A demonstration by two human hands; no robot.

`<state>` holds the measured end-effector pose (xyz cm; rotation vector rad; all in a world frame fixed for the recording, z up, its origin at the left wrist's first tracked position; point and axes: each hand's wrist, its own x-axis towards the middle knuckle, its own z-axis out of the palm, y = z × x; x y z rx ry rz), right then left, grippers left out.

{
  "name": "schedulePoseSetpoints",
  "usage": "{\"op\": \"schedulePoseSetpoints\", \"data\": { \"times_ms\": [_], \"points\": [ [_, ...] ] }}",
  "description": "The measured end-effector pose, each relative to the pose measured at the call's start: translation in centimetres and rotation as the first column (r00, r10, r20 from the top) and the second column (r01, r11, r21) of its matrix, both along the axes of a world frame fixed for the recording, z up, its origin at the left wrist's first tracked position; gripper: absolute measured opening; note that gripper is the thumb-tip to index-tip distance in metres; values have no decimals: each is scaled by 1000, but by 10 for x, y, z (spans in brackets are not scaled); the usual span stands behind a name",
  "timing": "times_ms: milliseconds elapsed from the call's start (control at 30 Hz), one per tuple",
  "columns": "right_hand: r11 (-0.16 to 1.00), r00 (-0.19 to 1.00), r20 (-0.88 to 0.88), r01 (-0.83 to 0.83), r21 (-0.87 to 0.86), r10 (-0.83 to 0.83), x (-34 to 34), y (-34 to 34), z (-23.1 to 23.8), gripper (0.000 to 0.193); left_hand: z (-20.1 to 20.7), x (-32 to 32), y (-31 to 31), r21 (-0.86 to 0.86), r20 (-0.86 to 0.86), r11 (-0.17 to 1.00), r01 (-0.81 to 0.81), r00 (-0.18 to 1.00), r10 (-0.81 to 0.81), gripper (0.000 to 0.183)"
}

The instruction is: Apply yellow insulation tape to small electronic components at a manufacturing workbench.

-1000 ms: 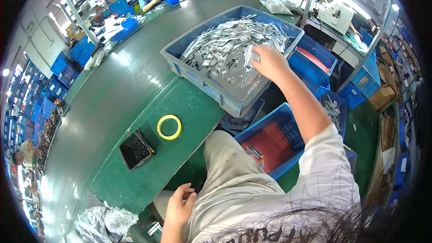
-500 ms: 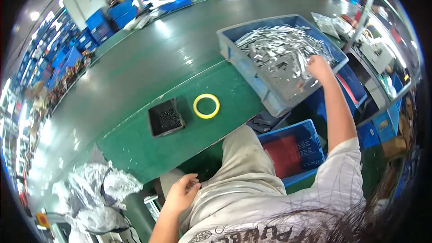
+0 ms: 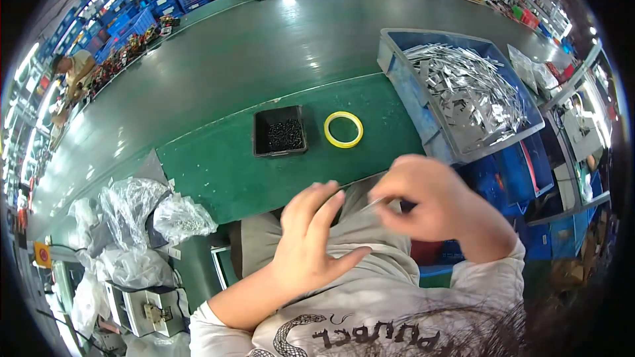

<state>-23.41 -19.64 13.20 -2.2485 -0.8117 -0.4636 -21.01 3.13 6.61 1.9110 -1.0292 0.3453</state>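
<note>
Over my lap, my right hand [image 3: 423,198] pinches a thin metal strip [image 3: 375,203] between thumb and fingers. Its tip points toward my left hand [image 3: 311,244], which is held up with fingers spread and nothing in it. Many similar silvery metal strips [image 3: 469,86] fill a large blue-grey bin [image 3: 423,109] at the table's right. Beyond my hands a yellow tape roll [image 3: 343,130] lies flat on the green tabletop [image 3: 225,178]. Left of the roll sits a small black tray [image 3: 264,119] with tiny black parts [image 3: 286,135] in it.
Clear plastic bags [image 3: 178,218] are heaped at the near left, beside a metal device [image 3: 149,307]. Blue crates [image 3: 519,165] stand below the bin at the right. Other people work at the far side and far left [image 3: 78,69].
My right hand has come back from the bin to my lap with a metal strip. My left hand has risen and spread its fingers. The view has shifted.
</note>
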Motion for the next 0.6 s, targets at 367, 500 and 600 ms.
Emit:
{"op": "schedulePoseSetpoints", "data": {
  "times_ms": [367,500,600],
  "points": [
    [853,823,-341,513,99,-455,123,6,-149,14,-78,-13,51,-248,-947,964,-100,237,-219,10],
    [721,774,101,622,-306,-625,137,1,-183,18,-85,-13,52,-259,-900,951,-167,400,-174,24],
    [740,809,27,550,-386,-587,121,-3,-187,14,-92,-14,54,-386,-873,891,-240,406,-269,32]
  ]
}}
